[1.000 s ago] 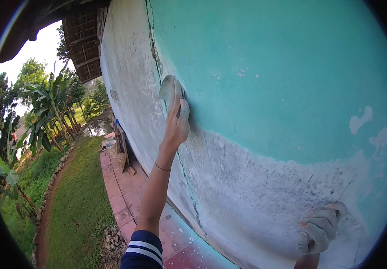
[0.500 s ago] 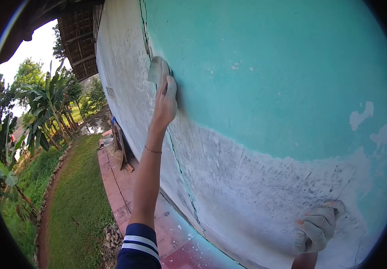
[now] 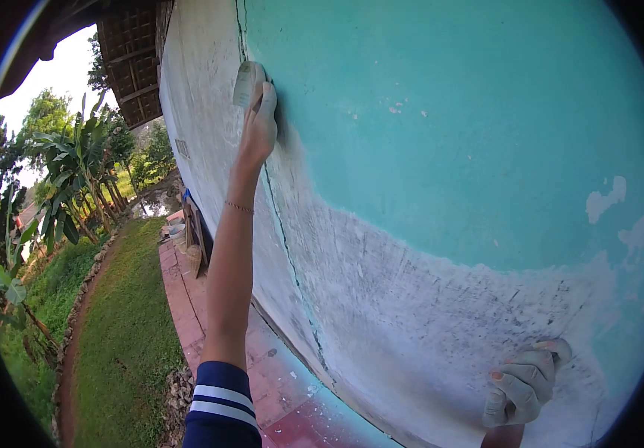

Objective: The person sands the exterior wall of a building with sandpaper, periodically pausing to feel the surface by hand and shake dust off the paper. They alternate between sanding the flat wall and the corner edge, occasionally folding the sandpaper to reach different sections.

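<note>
Against the wall point(image 3: 426, 172), my left hand point(image 3: 261, 123) grips a pale, dusty, rounded block point(image 3: 248, 85) beside a long vertical crack point(image 3: 286, 243). The upper wall is turquoise; below and to the left its surface is whitish and scuffed. At the lower right, my right hand point(image 3: 522, 384), coated in pale dust, has its fingers curled against the whitish wall. A small greyish piece point(image 3: 558, 348) shows at its fingertips; what it is, I cannot make out.
A pink and red tiled walkway point(image 3: 184, 287) runs along the wall's foot. Boards point(image 3: 199, 224) and a bucket point(image 3: 178, 233) stand there. Grass point(image 3: 124, 321), stones point(image 3: 180, 392) and banana plants point(image 3: 79, 160) lie left, under a roof overhang point(image 3: 129, 71).
My left hand has moved up and slightly left along the crack with the block. My right hand has hardly shifted.
</note>
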Demonstrator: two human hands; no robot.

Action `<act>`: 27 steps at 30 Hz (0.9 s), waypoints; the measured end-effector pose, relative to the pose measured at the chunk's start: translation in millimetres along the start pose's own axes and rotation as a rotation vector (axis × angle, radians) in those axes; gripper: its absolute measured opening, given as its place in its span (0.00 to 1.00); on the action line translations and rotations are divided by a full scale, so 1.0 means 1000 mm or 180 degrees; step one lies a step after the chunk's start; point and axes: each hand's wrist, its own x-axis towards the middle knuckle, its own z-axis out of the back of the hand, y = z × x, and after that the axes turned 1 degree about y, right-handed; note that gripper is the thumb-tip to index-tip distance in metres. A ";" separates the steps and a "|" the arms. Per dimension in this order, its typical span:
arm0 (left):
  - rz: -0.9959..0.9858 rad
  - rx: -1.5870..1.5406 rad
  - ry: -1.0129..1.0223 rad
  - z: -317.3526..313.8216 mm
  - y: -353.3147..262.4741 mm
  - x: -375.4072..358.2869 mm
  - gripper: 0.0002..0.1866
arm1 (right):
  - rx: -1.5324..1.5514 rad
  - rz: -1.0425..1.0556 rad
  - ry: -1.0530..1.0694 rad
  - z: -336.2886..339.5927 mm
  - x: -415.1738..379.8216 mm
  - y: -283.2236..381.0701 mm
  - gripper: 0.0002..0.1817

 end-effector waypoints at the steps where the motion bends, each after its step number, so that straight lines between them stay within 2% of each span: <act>1: 0.0028 0.0018 -0.0030 0.007 -0.003 0.027 0.34 | -0.0015 0.0004 -0.0002 0.000 0.000 0.001 0.08; 3: 0.0044 0.0049 -0.0098 0.016 -0.003 0.055 0.34 | -0.0031 -0.0013 -0.0010 0.001 -0.001 0.002 0.07; 5: -0.0421 0.0172 -0.0119 0.010 0.002 0.044 0.33 | -0.0005 0.0051 -0.0048 0.000 0.000 -0.001 0.07; 6: -0.0155 -0.0014 -0.0119 0.001 -0.010 0.006 0.33 | 0.0014 0.0053 -0.0049 0.001 -0.002 0.000 0.07; 8: 0.0015 -0.0196 -0.0035 -0.011 0.010 -0.052 0.33 | 0.0093 0.0108 -0.0061 0.000 -0.001 -0.005 0.07; 10: 0.0160 -0.0278 0.0070 -0.016 0.014 -0.080 0.33 | 0.0088 0.0057 -0.0101 -0.001 -0.004 -0.001 0.07; 16: 0.0434 -0.0374 0.0060 0.016 -0.021 0.041 0.34 | 0.0053 0.0137 -0.0027 -0.001 -0.002 -0.002 0.07; 19: 0.0503 -0.0143 0.0086 0.029 0.010 0.039 0.33 | 0.0110 0.0155 -0.0031 0.001 -0.002 -0.004 0.07; 20: 0.0667 -0.0042 0.0199 0.037 0.047 0.027 0.32 | 0.0112 0.0106 -0.0011 0.001 0.000 -0.001 0.07; 21: 0.0090 -0.0813 -0.0073 0.011 0.045 -0.016 0.32 | 0.0103 0.0067 -0.0006 0.002 0.001 0.000 0.08; 23: 0.0138 -0.0615 0.0018 -0.006 0.029 -0.059 0.32 | 0.0159 -0.0022 0.0024 0.004 -0.001 0.000 0.08; 25: 0.0139 -0.0484 0.0080 -0.006 0.016 -0.046 0.33 | 0.0132 -0.0018 -0.0010 0.003 -0.001 0.000 0.08; 27: 0.0101 -0.0334 0.0064 0.005 0.004 0.005 0.33 | 0.0083 0.0076 -0.0007 0.002 -0.002 -0.003 0.08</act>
